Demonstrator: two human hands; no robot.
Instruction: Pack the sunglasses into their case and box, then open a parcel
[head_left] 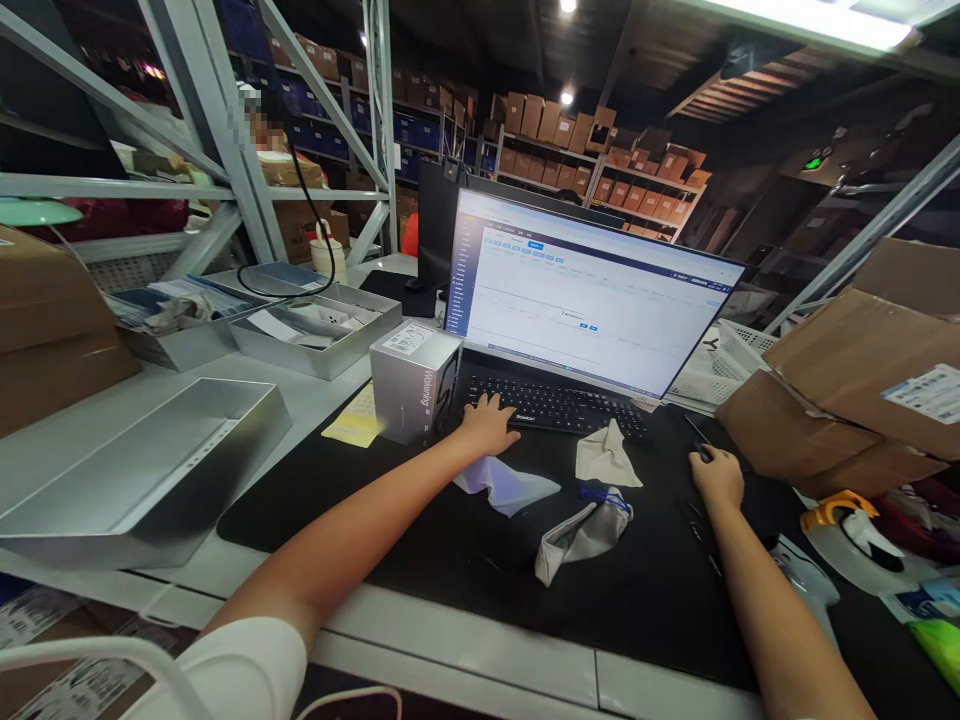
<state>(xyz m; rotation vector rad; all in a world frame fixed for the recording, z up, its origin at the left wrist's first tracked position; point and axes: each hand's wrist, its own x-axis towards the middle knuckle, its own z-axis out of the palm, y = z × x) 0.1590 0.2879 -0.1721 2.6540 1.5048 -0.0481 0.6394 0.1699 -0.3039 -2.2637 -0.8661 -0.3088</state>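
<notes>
My left hand [489, 424] rests on the left part of a black keyboard [551, 402], its fingers spread over the keys. At the right, my right hand [718, 478] is curled over a dark computer mouse [701, 453], mostly hidden under the palm. A monitor [585, 300] stands behind the keyboard with a web page showing. Left of my left hand is a silver-grey printed box [412, 385]. Below the keyboard lie a lilac cloth [510, 487], a beige cloth [607, 455] and a grey drawstring pouch [585, 535] with a blue cord.
A silver metal tray [150, 480] stands at the left, with filled trays [319, 330] behind it. Yellow notes [356, 418] lie by the box. Cardboard boxes [862, 380] and a tape dispenser [862, 545] crowd the right side. Another person is visible beyond the metal frame [217, 120].
</notes>
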